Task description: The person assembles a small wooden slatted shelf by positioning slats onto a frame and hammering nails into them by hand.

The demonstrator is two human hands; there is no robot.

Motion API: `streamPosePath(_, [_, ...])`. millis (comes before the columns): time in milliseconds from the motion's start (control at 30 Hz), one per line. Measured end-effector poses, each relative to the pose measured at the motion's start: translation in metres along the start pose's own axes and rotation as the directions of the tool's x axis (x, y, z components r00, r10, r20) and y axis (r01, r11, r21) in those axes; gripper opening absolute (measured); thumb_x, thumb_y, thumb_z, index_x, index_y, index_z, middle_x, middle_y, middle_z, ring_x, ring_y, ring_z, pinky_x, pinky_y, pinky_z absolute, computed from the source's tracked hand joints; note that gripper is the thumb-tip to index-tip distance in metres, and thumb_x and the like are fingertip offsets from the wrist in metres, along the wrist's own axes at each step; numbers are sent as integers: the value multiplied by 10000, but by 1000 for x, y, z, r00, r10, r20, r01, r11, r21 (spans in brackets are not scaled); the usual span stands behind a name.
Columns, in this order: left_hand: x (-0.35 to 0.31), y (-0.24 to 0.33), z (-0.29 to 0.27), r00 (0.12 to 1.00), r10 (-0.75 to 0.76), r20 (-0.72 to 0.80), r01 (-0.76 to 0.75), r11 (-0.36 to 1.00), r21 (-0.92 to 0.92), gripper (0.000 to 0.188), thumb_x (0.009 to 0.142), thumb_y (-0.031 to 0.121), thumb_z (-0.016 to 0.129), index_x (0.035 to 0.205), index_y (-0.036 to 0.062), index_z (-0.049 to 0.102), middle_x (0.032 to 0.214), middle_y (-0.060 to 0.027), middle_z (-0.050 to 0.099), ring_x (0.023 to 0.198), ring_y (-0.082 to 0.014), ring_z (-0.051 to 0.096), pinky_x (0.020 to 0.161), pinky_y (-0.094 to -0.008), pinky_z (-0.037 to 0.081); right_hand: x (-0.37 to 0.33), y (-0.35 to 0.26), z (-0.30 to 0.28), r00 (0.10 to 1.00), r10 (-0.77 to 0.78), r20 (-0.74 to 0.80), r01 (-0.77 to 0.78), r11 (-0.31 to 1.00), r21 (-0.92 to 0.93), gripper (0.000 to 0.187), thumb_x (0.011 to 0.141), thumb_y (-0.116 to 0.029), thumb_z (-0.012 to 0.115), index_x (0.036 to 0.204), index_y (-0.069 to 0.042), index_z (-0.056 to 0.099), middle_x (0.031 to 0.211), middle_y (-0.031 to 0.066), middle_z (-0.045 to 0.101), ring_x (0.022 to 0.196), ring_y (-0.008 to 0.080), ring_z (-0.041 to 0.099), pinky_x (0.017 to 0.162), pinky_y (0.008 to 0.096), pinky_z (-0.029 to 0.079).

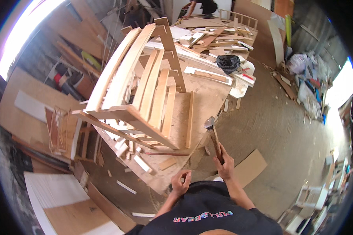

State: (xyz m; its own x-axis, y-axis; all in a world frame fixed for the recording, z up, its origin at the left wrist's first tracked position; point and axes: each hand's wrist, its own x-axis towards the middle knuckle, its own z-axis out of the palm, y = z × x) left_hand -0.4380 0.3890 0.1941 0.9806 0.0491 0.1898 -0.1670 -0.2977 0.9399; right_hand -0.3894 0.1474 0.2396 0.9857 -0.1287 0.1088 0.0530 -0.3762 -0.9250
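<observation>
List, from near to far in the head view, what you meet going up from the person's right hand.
Right hand gripping the hammer → loose wooden slat on the workbench → black bag → scattered wood offcuts → another person at the far end.

My bench [208,98] is a long plywood top running from near me to the far end. On its near half stands a slatted wooden frame [145,90], tilted, with a loose strip [190,119] flat just to its right. Small offcuts [141,162] lie at the near edge. Farther off, a black bag [228,62] sits near the right edge, with scrap boards [208,39] piled beyond it. On the floor [274,129], near right, lies a flat board [250,167].
</observation>
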Motion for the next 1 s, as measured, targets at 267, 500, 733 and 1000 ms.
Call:
streamPosePath(267, [157, 101, 100, 915, 314, -254, -302, 949, 87, 99, 976, 17, 688, 1043, 11, 760, 926, -126, 785, 807, -207, 766, 747, -330, 596, 84, 33, -107, 993, -33, 111, 35, 999, -13, 657, 997, -273, 691, 1549, 28, 499, 1327, 252, 708, 1223, 304, 712, 1030, 375, 528])
streamPosePath(500, [300, 152, 55, 751, 425, -505, -142, 852, 505, 135, 970, 64, 695, 1091, 35, 747, 1076, -148, 777, 1010, -332, 752, 904, -407, 577, 220, 35, -114, 981, -45, 189, 47, 999, -8, 626, 1019, -242, 650, 1581, -22, 485, 1092, 110, 674, 945, 180, 640, 843, 336, 532])
streamPosePath(733, [436, 141, 7, 712, 476, -516, 82, 674, 734, 224, 924, 91, 756, 1147, 80, 758, 1184, -135, 745, 1096, -346, 701, 945, -445, 555, 351, 32, -105, 970, -8, 242, -18, 994, 104, 608, 1021, -192, 666, 1575, -11, 493, 1136, 134, 704, 973, 179, 653, 850, 328, 519])
streamPosePath(1000, [522, 138, -32, 846, 24, -532, 409, 611, 678, 320, 942, 305, 774, 1224, 153, 775, 1123, -149, 779, 1058, -348, 728, 951, -461, 552, 444, 45, -90, 941, -7, 337, -55, 983, 173, 595, 1030, -227, 686, 1550, 6, 513, 816, -26, 580, 615, 47, 484, 534, 238, 416])
